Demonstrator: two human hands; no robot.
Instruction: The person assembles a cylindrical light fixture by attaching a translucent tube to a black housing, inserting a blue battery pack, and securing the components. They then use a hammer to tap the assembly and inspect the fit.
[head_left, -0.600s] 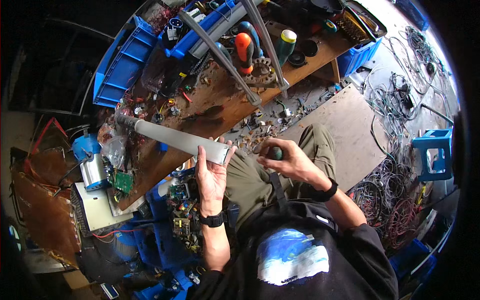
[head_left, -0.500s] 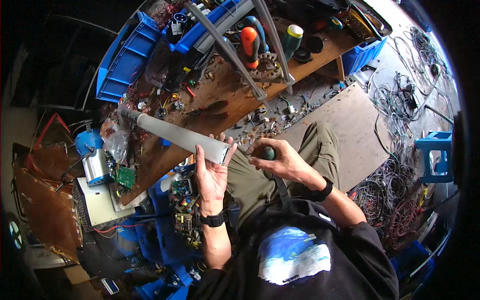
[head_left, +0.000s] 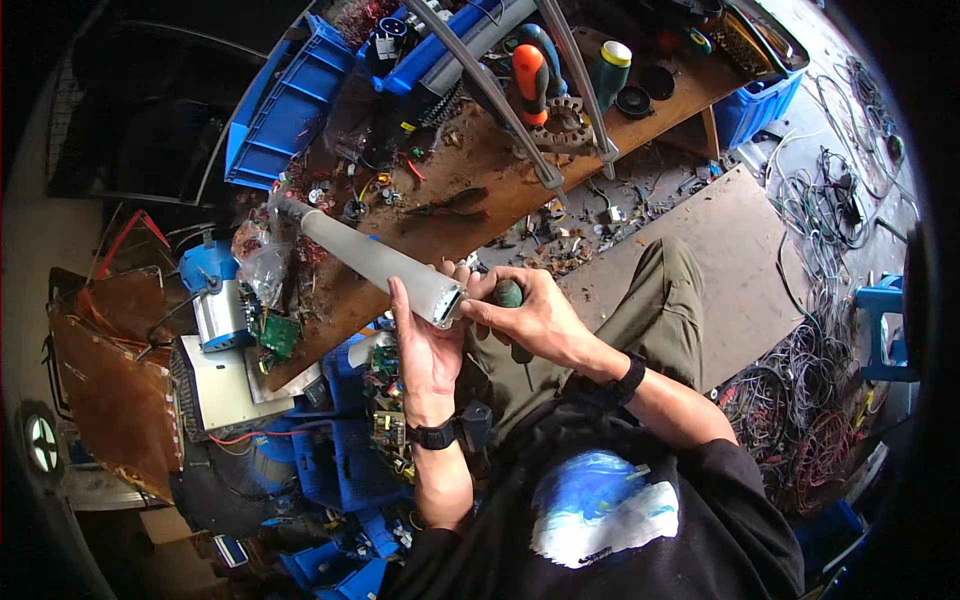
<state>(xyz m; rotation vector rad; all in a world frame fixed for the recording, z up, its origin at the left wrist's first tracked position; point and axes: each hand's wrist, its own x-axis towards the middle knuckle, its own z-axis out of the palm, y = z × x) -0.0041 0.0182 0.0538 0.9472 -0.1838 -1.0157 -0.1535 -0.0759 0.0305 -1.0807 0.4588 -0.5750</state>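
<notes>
A long frosted white tube (head_left: 372,262) slants across my front, its far end over the workbench. My left hand (head_left: 432,362) is wrapped around its near end from below, thumb on one side and fingers on the other. The end face of the tube is uncovered, with small details I cannot make out. In my right hand (head_left: 548,322) is a screwdriver (head_left: 509,294) with a dark green handle. Its shaft points down over my lap, away from the tube. The fingertips of that hand are at the tube's open end.
Upright tool handles, one an orange handle (head_left: 528,72), stand in a metal holder (head_left: 560,125) on the littered wooden workbench (head_left: 480,232). Blue bins (head_left: 290,105) sit at the back left. Tangled cables (head_left: 770,400) and a blue stool (head_left: 880,325) are on the right; circuit boards (head_left: 280,335) lie left.
My right hand has moved left to the tube's end, and the screwdriver's shaft now shows pointing down. The whole view has shifted slightly; my left hand keeps its hold on the tube.
</notes>
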